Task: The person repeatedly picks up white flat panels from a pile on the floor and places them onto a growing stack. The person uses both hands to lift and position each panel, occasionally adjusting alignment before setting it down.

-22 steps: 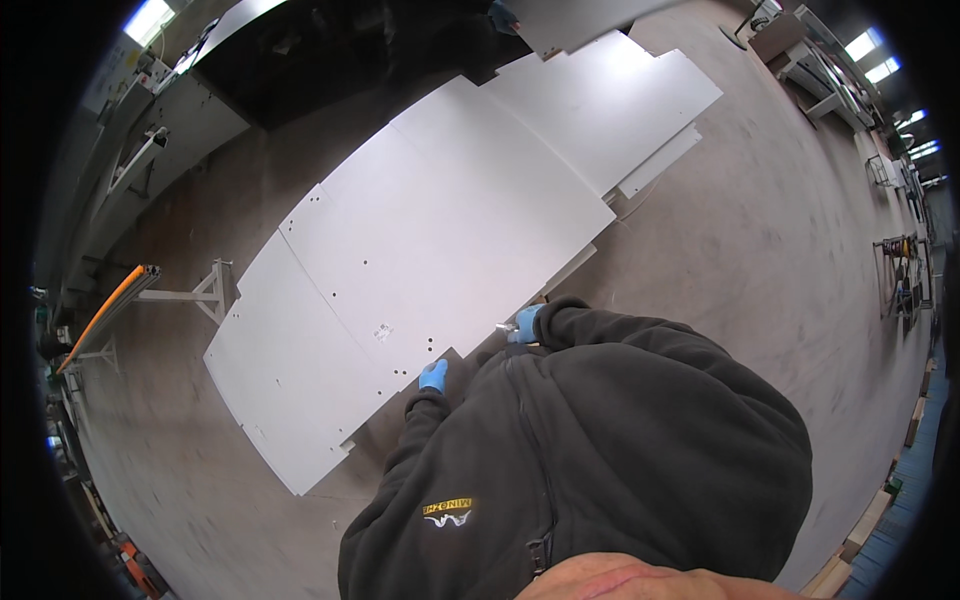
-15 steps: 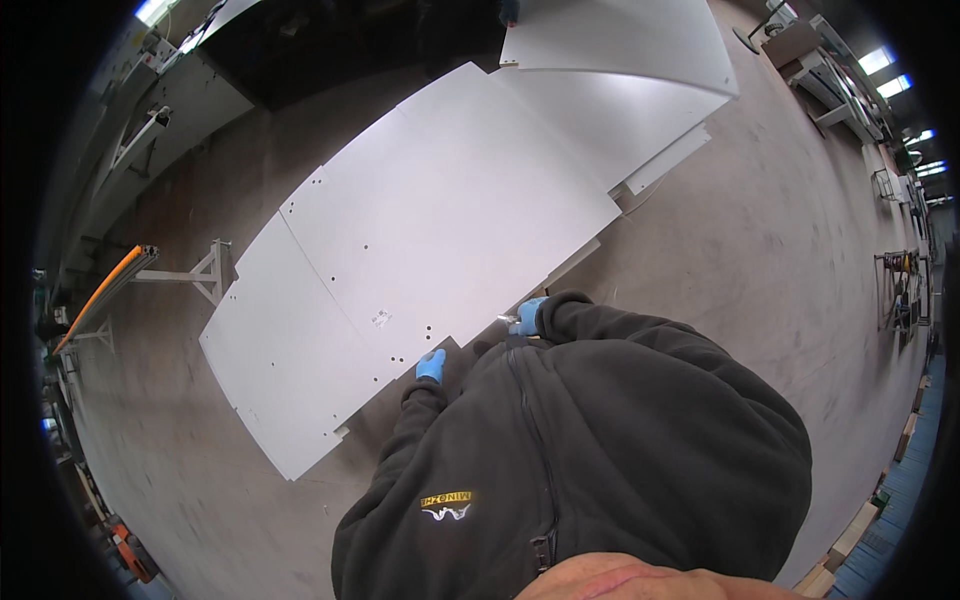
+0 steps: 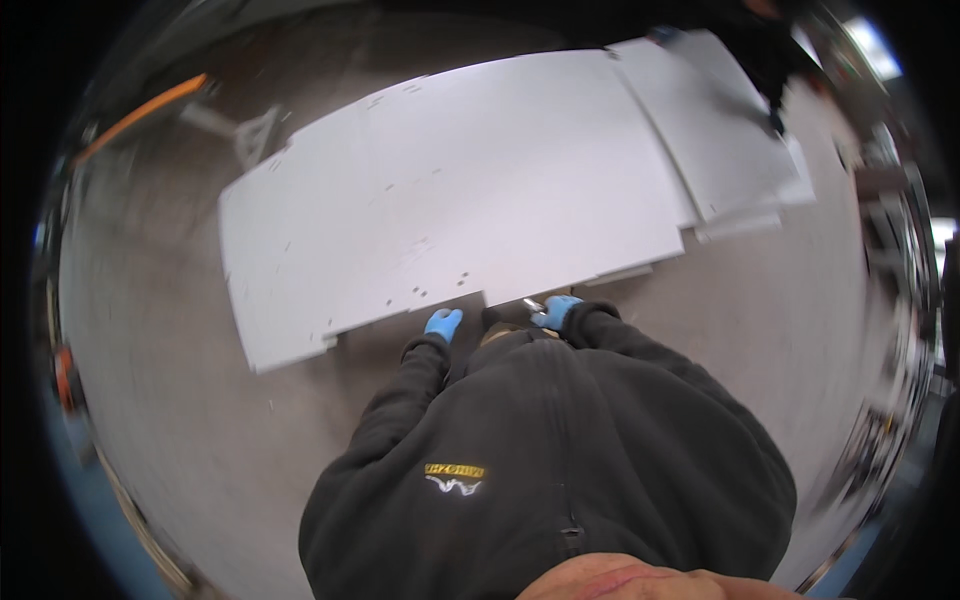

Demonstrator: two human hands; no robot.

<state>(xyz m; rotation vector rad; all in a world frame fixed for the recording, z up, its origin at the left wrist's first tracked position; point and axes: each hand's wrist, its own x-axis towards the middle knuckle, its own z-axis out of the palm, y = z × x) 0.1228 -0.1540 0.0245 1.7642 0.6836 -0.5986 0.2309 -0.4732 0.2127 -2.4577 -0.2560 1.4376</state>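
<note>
My right hand [image 3: 556, 312], in a blue glove, is closed on a small silver metal tool [image 3: 534, 305] whose exact kind is too blurred to make out. It is just off the near edge of a large white panel [image 3: 500, 170] with small dark holes. My left hand [image 3: 443, 323], also gloved in blue, hangs a little short of that same edge, inside a stepped cutout. Its fingers are smeared by motion, and nothing shows in it. A smaller white sheet [image 3: 705, 130] overlaps the panel's right end.
A co-worker in dark clothing [image 3: 790, 50] stands beyond the smaller sheet, with dark-covered hands at its edges. At the far left are an orange-edged rail [image 3: 145, 115] and a white bracket stand [image 3: 255, 138]. Shelving [image 3: 880, 440] blurs along the right rim.
The view has turned, so the panel lies more level across it. My left hand has come away from the panel's edge. The smaller sheet and co-worker now appear farther right.
</note>
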